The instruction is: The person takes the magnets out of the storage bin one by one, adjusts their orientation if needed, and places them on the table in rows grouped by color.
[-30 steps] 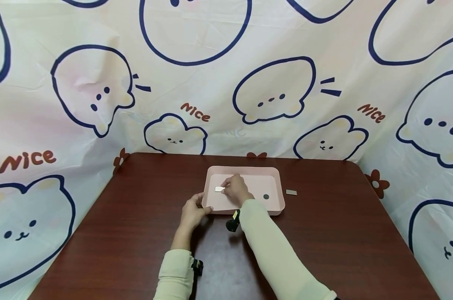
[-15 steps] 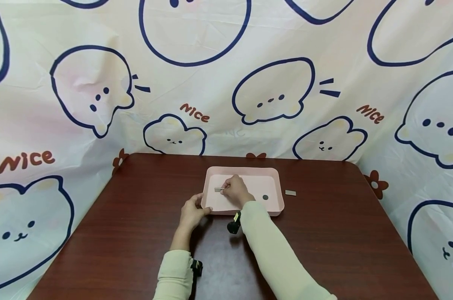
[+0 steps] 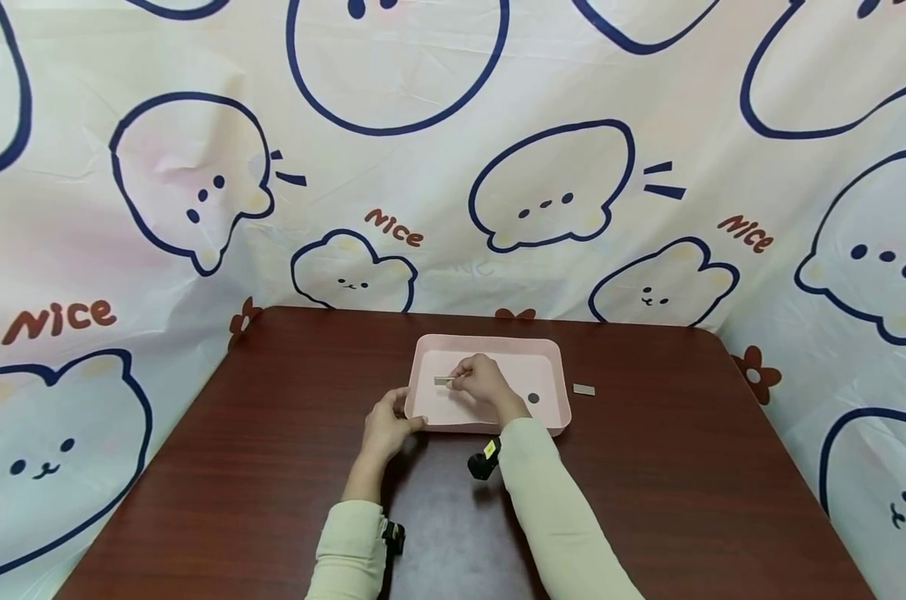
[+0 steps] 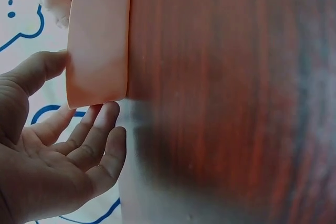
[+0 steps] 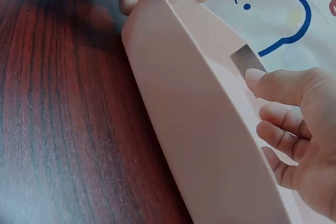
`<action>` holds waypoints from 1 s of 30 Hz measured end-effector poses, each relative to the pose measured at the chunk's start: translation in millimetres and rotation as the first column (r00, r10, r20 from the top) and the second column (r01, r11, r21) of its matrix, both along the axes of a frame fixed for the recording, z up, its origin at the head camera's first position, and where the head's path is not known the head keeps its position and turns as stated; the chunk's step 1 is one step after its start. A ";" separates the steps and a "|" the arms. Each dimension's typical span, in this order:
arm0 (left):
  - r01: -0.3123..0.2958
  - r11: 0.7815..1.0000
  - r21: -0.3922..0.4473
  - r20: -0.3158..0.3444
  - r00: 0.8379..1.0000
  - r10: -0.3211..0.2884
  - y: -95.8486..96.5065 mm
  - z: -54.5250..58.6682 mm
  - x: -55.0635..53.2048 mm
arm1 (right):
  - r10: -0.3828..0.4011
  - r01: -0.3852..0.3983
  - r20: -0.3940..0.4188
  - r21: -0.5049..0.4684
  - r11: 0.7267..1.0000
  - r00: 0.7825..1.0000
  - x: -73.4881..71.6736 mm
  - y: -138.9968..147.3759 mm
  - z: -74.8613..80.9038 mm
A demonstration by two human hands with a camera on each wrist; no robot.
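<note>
A shallow pink tray (image 3: 498, 344) stands on the brown table. My left hand (image 3: 386, 427) grips its left front corner; in the left wrist view the thumb lies at the rim and the fingertips (image 4: 108, 113) touch the end wall. Over the left half of the tray, my right hand (image 3: 484, 379) pinches a small flat rectangular plate (image 3: 441, 380), seen nearly edge-on in the head view. The plate (image 5: 244, 59) looks grey-brown in the right wrist view, with the thumb (image 5: 262, 80) on it. A dark round disc (image 3: 533, 398) lies on the tray floor, right of that hand.
Just right of the tray, a similar small grey rectangular plate (image 3: 583, 389) lies on the table (image 3: 648, 467). A cloth (image 3: 437, 167) with cartoon drawings hangs behind and at both sides. Black wrist cameras are strapped at both sleeves.
The rectangular plate has turned from showing its pale face to nearly edge-on. My right hand and forearm have shifted slightly right. My left hand keeps its place at the tray corner.
</note>
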State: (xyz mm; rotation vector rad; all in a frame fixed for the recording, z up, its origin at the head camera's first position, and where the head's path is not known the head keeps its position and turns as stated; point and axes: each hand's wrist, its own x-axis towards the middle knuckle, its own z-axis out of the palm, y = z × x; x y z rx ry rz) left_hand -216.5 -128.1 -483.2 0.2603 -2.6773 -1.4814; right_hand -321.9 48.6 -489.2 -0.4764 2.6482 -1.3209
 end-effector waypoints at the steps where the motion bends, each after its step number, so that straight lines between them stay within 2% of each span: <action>1: 0.001 1.000 0.000 0.000 1.000 -0.001 0.4 0.3 0.7 | 0.002 -0.002 -0.001 0.006 1.000 1.000 0.9 1.3 0.7; 8: 0.018 1.000 0.003 -0.005 1.000 -0.018 0.7 -0.5 4.3 | 0.014 -0.012 -0.048 0.048 0.999 0.999 10.7 19.0 5.9; 12: 0.024 1.000 0.000 0.005 1.000 -0.024 -0.2 -0.7 4.9 | 0.002 -0.001 -0.027 0.027 1.000 1.000 15.9 32.3 9.9; 17: 0.034 0.999 -0.020 -0.010 0.999 -0.034 -2.2 1.6 2.4 | -0.013 0.013 -0.015 -0.003 1.000 1.000 16.3 46.8 19.6; 24: 0.044 0.999 -0.028 -0.020 0.999 -0.045 -3.4 5.1 -2.3 | -0.013 0.013 -0.077 0.009 1.000 0.997 14.4 64.5 30.1; 30: 0.043 0.998 -0.042 -0.012 0.999 -0.044 -1.1 3.5 -2.3 | -0.060 0.060 -0.041 -0.006 0.998 0.997 21.8 81.8 36.5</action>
